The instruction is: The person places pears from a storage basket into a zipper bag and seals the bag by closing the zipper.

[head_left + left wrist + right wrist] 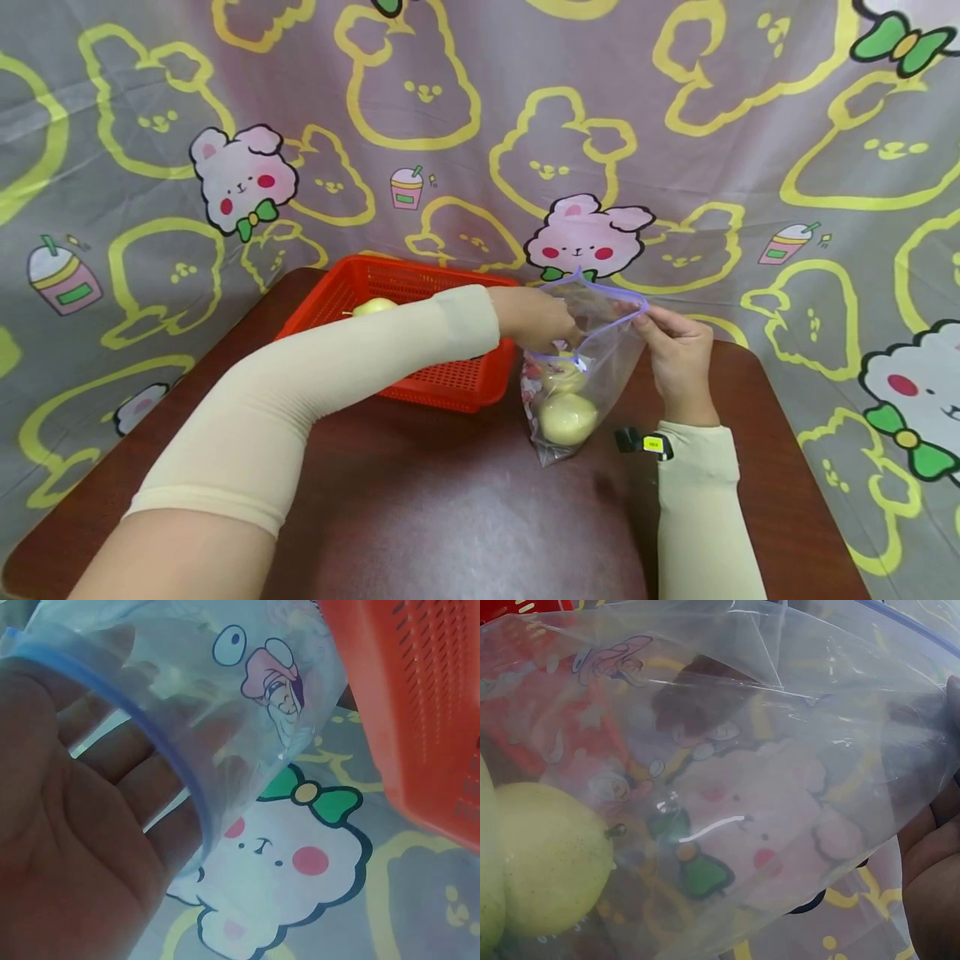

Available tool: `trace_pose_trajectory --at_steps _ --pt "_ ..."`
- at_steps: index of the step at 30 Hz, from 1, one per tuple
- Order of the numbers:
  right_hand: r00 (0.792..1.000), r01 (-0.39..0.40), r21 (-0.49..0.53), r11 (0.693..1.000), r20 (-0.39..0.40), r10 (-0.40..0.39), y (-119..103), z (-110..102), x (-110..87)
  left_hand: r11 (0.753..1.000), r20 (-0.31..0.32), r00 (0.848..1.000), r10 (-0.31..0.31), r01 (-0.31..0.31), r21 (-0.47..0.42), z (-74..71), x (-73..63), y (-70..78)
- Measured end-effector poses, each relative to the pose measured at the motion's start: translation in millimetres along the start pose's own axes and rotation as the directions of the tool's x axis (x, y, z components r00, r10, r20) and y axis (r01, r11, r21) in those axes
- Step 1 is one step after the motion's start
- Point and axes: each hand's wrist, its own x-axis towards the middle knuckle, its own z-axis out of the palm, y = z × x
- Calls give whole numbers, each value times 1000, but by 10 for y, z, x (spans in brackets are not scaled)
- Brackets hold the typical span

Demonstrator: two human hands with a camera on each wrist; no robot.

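Observation:
A clear zip bag [617, 354] with a purple seal hangs upright with its mouth spread. Low in it sit yellow pears [567, 419]; one pear [555, 859] shows its short stem in the right wrist view. My left hand [536, 318] reaches into the bag's mouth. Its fingers [135, 761] lie inside, loosely extended behind the purple seal [161, 742], with nothing held in the palm. With thumb and fingers my right hand [682, 358] pinches the right end of the bag's rim.
A red perforated basket [495, 375] stands left of the bag, with a pear [375, 306] in it, partly behind my left sleeve. Both rest on a dark brown table [465, 492]. A patterned curtain [450, 175] hangs close behind.

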Motion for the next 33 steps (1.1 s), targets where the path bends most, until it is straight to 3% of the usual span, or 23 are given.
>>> trace_pose_trajectory --at_steps 6,15,24,33 --pt "1000 -2 -15 1000 -15 1 -13 3 -13 999 -15 999 -34 34 13 -14 -175 18" --pt "1000 -8 -27 1000 -9 8 -25 15 -39 997 -62 998 -6 11 80 -27 -364 6" --pt "1000 0 -76 997 -29 -3 -43 50 -50 999 -116 992 -43 46 23 -111 -532 -39" --pt "999 5 1 1000 -38 -5 -60 58 -53 998 -140 990 -32 39 49 -143 -626 -52"
